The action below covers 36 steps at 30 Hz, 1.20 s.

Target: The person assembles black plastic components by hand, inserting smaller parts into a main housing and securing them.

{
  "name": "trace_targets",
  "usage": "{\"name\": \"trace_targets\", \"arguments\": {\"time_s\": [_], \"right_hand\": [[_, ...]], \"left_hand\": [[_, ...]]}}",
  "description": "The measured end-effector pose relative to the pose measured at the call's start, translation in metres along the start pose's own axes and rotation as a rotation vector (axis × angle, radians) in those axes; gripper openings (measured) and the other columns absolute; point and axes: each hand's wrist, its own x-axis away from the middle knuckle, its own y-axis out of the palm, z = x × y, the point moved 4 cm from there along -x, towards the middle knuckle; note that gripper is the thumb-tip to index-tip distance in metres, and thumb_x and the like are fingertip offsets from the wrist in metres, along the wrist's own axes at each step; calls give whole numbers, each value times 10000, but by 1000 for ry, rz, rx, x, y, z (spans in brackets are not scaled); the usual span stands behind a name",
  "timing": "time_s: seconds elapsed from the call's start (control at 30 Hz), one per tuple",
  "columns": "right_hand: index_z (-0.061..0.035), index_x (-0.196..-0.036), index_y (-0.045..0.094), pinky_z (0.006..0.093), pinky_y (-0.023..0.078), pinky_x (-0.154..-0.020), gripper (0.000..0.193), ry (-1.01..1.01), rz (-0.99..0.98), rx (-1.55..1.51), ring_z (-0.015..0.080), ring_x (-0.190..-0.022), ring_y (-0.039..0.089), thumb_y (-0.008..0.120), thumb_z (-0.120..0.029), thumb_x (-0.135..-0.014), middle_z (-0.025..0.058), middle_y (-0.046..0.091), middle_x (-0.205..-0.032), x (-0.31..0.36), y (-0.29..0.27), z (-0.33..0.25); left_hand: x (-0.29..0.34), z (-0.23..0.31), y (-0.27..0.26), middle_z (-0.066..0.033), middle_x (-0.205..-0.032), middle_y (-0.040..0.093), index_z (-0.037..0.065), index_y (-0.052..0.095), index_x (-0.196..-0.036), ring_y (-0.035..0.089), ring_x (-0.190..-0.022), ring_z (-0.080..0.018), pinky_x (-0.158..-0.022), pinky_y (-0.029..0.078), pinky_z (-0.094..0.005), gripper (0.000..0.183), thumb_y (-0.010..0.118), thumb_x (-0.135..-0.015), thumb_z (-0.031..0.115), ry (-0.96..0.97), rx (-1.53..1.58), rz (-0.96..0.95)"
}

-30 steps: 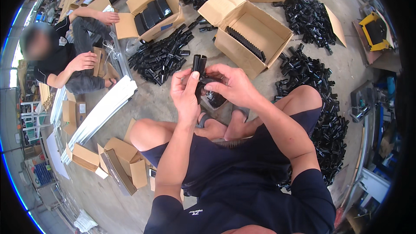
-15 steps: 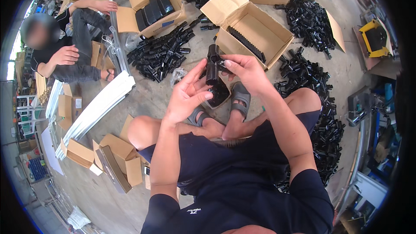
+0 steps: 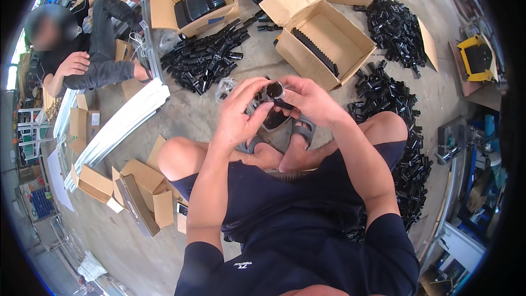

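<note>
Above my feet, both hands hold a black tubular fitting [image 3: 274, 90], its open round end tipped up toward me. My left hand [image 3: 241, 107] curls around its left side, thumb and fingers closed on it. My right hand [image 3: 308, 100] grips the other side with its thumb near the rim. Fingers hide much of the fitting's length. Just below, between my sandalled feet, sits a small container [image 3: 272, 125] with dark contents, partly covered by my hands. A crumpled clear plastic bag [image 3: 224, 89] lies beside my left hand.
An open cardboard box [image 3: 345, 48] with a row of black parts stands ahead. Piles of black fittings [image 3: 204, 59] lie ahead-left and along my right [image 3: 383, 96]. White strips [image 3: 118, 131] are on the left floor, near cartons [image 3: 145, 183]. Another person [image 3: 82, 55] sits far left.
The fitting has turned from upright, side-on, to showing its open end. My left hand has closed in around it from a more spread pose. The other person's hand has shifted slightly.
</note>
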Motion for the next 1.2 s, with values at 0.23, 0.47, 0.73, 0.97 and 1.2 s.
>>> {"name": "trace_targets", "arguments": {"time_s": [0.23, 0.47, 0.73, 0.97, 1.2], "right_hand": [[7, -1137, 675, 385, 532, -764, 336, -314, 104, 516, 278, -868, 664, 784, -174, -876, 146, 658, -1001, 15, 11, -21], [-4, -1106, 667, 462, 520, -791, 288, -444, 93, 739, 407, -931, 647, 739, -130, -858, 192, 671, -1005, 17, 13, -11], [-25, -1080, 662, 484, 527, -755, 276, -564, 148, 893, 409, -900, 657, 745, -148, -848, 165, 688, -1018, 15, 19, 0], [-20, -1164, 663, 398, 549, -772, 323, -462, 133, 649, 317, -877, 696, 750, -145, -879, 147, 700, -1024, 8, 13, -4], [14, -1322, 570, 317, 549, -857, 462, -323, 150, 289, 165, -946, 676, 743, -45, -898, 98, 682, -1038, 0, 10, 17]], "left_hand": [[16, -35, 12, -59, -1076, 668, -16, 673, -1163, 626, -847, -96, -714, 515, -253, 246, 681, -954, 114, -410, 439, 30], [19, -38, 13, -34, -970, 618, -20, 689, -1177, 598, -853, -90, -705, 491, -252, 277, 687, -981, 176, -461, 418, -107], [19, -47, 13, -40, -906, 597, -26, 708, -1135, 578, -848, -115, -730, 479, -270, 306, 767, -912, 174, -447, 340, -157], [12, -31, 8, -45, -869, 594, -10, 717, -1113, 582, -805, -122, -722, 491, -270, 296, 786, -890, 172, -429, 248, -115], [17, -32, 20, -42, -940, 650, -5, 704, -1146, 621, -876, -121, -788, 523, -272, 273, 742, -933, 162, -461, 330, -19]]}}
